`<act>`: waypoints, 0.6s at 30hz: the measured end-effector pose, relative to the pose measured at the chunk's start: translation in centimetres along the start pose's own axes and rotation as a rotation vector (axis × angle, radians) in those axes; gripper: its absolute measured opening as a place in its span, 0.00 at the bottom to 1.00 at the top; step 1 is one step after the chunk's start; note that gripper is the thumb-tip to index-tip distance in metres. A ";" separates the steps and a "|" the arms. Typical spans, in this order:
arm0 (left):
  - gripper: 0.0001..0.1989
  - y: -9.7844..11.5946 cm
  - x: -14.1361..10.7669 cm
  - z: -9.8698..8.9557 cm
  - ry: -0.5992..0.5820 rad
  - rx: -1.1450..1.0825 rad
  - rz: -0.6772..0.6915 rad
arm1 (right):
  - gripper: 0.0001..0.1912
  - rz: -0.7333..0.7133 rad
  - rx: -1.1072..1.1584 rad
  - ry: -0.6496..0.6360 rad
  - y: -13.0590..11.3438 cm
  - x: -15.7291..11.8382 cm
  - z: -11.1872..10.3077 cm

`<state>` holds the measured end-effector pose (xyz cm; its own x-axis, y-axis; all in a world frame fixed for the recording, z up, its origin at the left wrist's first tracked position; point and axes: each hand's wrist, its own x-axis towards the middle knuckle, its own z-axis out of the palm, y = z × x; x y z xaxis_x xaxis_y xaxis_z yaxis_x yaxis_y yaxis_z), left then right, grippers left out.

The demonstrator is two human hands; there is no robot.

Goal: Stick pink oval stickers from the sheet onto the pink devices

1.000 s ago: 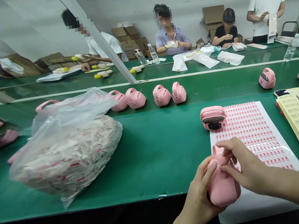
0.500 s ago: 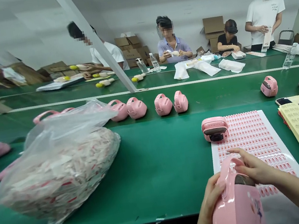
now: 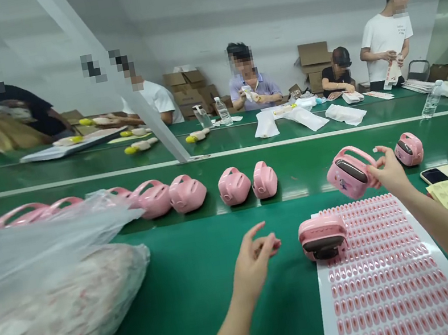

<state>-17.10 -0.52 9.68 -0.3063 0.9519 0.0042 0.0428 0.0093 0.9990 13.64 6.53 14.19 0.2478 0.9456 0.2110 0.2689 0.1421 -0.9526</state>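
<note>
Mostly, a wide green work belt fills the lower view. A big clear plastic bag full of white and red pieces lies far left of the white sticker sheet, which carries many rows of small pink labels. Behind the sheet stands a row of pink handled cases. On the sheet's far edge sits one pink case, with its dark window turned toward the person. Just behind the sheet, another pink case is tilted, with its handle up. The right hand touches the side of this case with its fingers spread, but I cannot tell if it really grips it. The left hand is left of the sheet, near the first case, with its fingers half curled and holding nothing.
</note>
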 end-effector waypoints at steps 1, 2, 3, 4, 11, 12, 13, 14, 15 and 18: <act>0.21 0.4 2.3 0.4 0.011 -0.008 -0.041 | 0.33 0.001 -0.087 0.052 0.8 1.7 0.9; 0.19 0.8 4.6 0.8 0.026 -0.012 -0.062 | 0.34 0.015 -0.167 0.097 1.6 3.3 1.7; 0.18 1.0 6.7 1.1 0.042 -0.018 -0.084 | 0.35 0.037 -0.223 0.132 2.4 4.6 2.4; 0.17 1.1 8.6 1.5 0.068 -0.026 -0.099 | 0.36 0.058 -0.253 0.155 3.2 5.7 2.9; 0.08 1.8 15.6 3.7 0.103 -0.165 -0.218 | 0.37 0.149 -0.242 0.207 6.3 8.2 2.8; 0.09 2.0 15.8 4.0 0.105 -0.188 -0.215 | 0.38 0.151 -0.240 0.212 6.2 8.0 2.4; 0.09 2.4 15.9 4.4 0.113 -0.208 -0.205 | 0.38 0.149 -0.238 0.217 6.1 7.7 2.1; 0.10 2.8 15.8 4.7 0.122 -0.225 -0.185 | 0.38 0.143 -0.234 0.219 5.8 7.3 1.9; 0.11 3.3 15.5 5.0 0.127 -0.238 -0.160 | 0.38 0.133 -0.228 0.214 5.4 6.7 1.8; 0.15 5.3 13.2 5.7 0.092 -0.243 -0.061 | 0.36 0.097 -0.185 0.124 3.5 3.6 2.1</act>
<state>-15.52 13.82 14.81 -0.3865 0.9201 -0.0638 -0.2049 -0.0183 0.9786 13.50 11.06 11.15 0.3900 0.9073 0.1570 0.4014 -0.0141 -0.9158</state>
